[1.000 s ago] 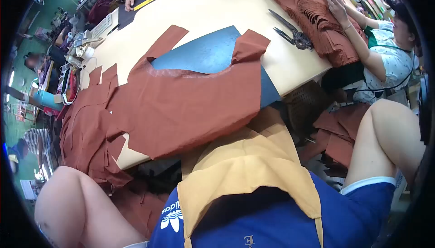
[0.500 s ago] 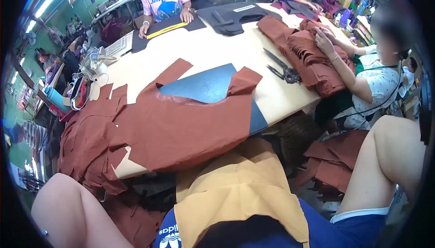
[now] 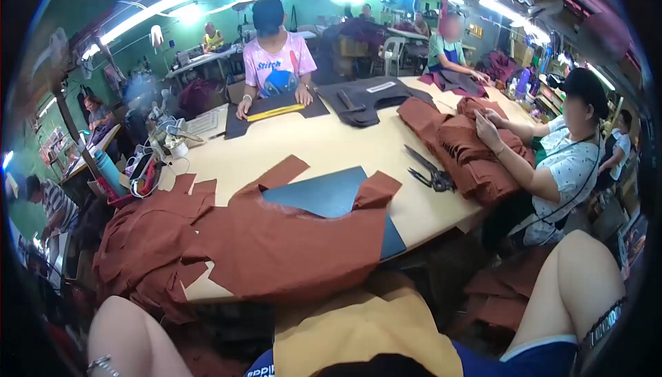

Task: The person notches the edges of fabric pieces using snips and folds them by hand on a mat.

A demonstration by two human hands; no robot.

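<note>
Neither of my hands shows. My left forearm (image 3: 131,335) and my right forearm (image 3: 593,273) fold back toward the camera at the lower corners, a bracelet on each wrist, and the hands lie beyond the frame. Before me, a rust-brown cut fabric piece (image 3: 296,253) lies on the table over a dark blue board (image 3: 324,194). More crumpled rust-brown fabric (image 3: 148,246) is heaped at its left and hangs past the table edge. A mustard apron (image 3: 358,329) covers my front. Large black-handled shears (image 3: 431,174) rest to the right.
At right, a co-worker (image 3: 552,149) handles a stack of rust-brown pieces (image 3: 476,156). Across the table (image 3: 345,146), another person (image 3: 279,67) holds a yellow ruler (image 3: 276,111) on dark fabric. A red tray (image 3: 121,198) with a teal bottle (image 3: 110,170) stands left.
The view has tilted upward, so the table and its contents sit lower and more of the room shows. A bracelet on my right wrist has come into sight. The fabric lies as before.
</note>
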